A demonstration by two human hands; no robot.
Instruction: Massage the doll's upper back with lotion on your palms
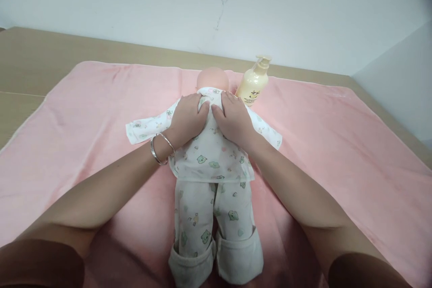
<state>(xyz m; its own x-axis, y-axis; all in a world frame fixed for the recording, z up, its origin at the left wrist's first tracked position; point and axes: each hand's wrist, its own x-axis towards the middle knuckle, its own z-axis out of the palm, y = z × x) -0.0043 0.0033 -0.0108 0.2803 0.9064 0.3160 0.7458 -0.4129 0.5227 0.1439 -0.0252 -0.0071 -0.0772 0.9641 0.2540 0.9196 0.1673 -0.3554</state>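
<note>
A pink blanket [324, 144] covers most of the wooden table [40, 60]; a white, cracked wall [135, 4] stands at the far side. The baby doll [214, 162] lies mid-blanket, long axis near-to-far, head far. Left hand [189, 116] and right hand [235, 117] press flat on its upper torso, fingers together, thumbs apart.

A silver-coloured, ring-shaped bangle [153, 151] encircled the wrist of the left hand [189, 117]. The left sleeve [37, 263] and right sleeve [362, 272] were dark brown, short, and terminated near the elbows in curved edges.
</note>
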